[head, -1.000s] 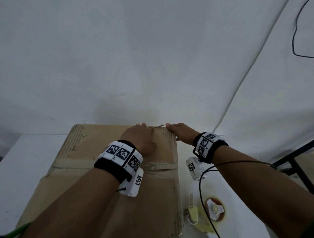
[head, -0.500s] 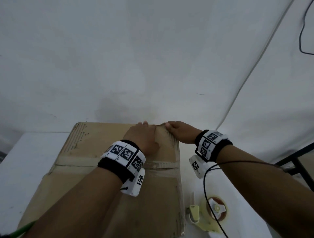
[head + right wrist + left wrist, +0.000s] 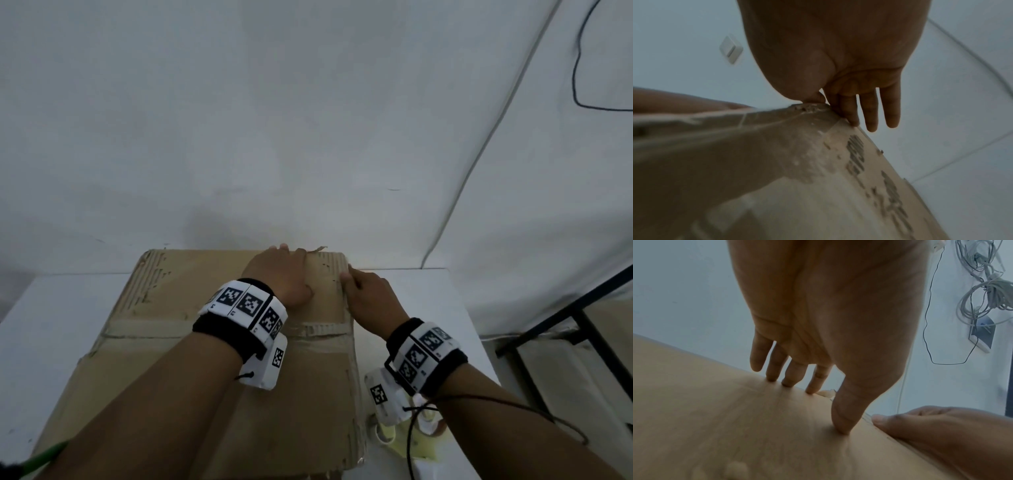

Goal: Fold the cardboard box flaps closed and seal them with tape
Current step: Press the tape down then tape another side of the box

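Note:
A brown cardboard box [image 3: 171, 359] stands on the white table [image 3: 51, 325] with its flaps folded flat and a strip of tape [image 3: 318, 330] across the top seam. My left hand [image 3: 281, 274] presses on the box top near its far right corner. In the left wrist view the straight fingers [image 3: 789, 379] and thumb touch the cardboard [image 3: 715, 418]. My right hand [image 3: 366, 294] lies against the box's right edge, thumb on top, straight fingers [image 3: 871, 113] down the side [image 3: 818, 194] over clear tape [image 3: 824, 128].
A yellow tape dispenser [image 3: 421, 442] lies on the table right of the box, half hidden by my right wrist. A black metal frame [image 3: 565, 318] stands at the far right. The white wall rises just behind the box, with a black cable [image 3: 579, 68] hanging on it.
My right hand has slid back toward me along the box's right edge, away from the far corner. The left hand stays pressed on the top.

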